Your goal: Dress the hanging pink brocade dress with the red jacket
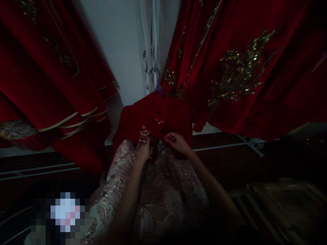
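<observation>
A red top hangs from a purple hanger, with a pale, shiny brocade skirt below it. Small beaded ornaments sit near its collar opening, and a beaded tassel pendant lies on the left side of its chest. Just beside the pendant, my left hand is closed on the front of the red top, around its lower edge. My right hand pinches at the same height on the right; a small glinting thing shows at its fingertips, too dark to name.
Red garments with pale trim hang at the left, and red garments with gold sequin embroidery at the right. Behind the hanger are white metal bars and a pale wall. A wooden piece stands low right.
</observation>
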`<control>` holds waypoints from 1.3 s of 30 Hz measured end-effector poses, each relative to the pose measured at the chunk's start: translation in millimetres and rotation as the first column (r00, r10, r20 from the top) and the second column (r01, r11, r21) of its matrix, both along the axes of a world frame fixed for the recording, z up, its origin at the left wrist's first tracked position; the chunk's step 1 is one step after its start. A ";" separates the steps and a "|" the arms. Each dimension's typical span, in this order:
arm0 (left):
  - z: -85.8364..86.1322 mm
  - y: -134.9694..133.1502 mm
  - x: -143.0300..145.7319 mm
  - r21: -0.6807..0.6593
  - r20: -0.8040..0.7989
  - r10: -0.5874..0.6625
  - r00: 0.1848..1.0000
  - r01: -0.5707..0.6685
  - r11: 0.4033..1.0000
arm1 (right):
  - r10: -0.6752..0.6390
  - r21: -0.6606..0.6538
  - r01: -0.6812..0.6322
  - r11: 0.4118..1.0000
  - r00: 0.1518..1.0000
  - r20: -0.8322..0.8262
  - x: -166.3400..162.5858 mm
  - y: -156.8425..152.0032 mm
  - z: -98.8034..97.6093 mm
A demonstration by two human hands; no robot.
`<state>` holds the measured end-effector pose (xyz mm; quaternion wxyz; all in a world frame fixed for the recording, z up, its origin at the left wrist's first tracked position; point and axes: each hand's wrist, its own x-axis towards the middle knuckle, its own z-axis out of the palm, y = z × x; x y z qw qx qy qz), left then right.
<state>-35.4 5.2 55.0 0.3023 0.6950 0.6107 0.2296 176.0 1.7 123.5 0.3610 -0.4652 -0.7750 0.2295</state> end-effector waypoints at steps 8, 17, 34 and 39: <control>-5.9 1.3 1.5 0.209 -0.320 0.143 0.937 -0.077 0.975 | 0.023 -0.001 -0.023 1.000 1.000 0.001 2.5 4.6 -7.2; 8.1 -3.5 -9.6 0.080 0.286 -0.159 0.945 0.142 0.987 | 0.192 -0.119 -0.182 0.976 0.978 0.080 -11.6 2.0 -31.1; 9.0 1.2 -7.0 0.311 0.254 -0.163 0.953 0.079 0.947 | 0.129 -0.036 -0.140 0.989 0.966 -0.226 -52.8 -13.4 -25.1; 16.9 -0.8 -6.7 0.283 0.386 -0.237 0.892 0.130 0.950 | 0.034 -0.005 -0.037 0.999 0.958 -0.285 -51.4 -11.8 -25.5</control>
